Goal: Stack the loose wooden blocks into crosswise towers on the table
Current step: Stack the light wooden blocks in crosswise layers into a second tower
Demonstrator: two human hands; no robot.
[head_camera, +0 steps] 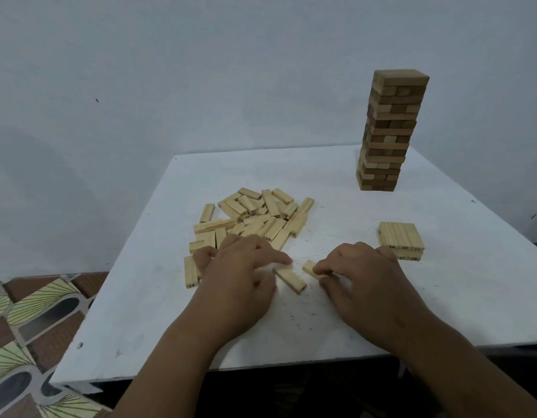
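While your left hand (240, 267) pinches one block (290, 279) palm-down on the tabletop (336, 182), your right hand (363, 276) curls round another block (310, 268).

A tall crosswise tower (388, 131) is seen upright at two o'clock on the table. A loose pile of pale blocks (255, 218) is spread at eleven o'clock; a low two-layer stack (401, 241) is set at three o'clock.
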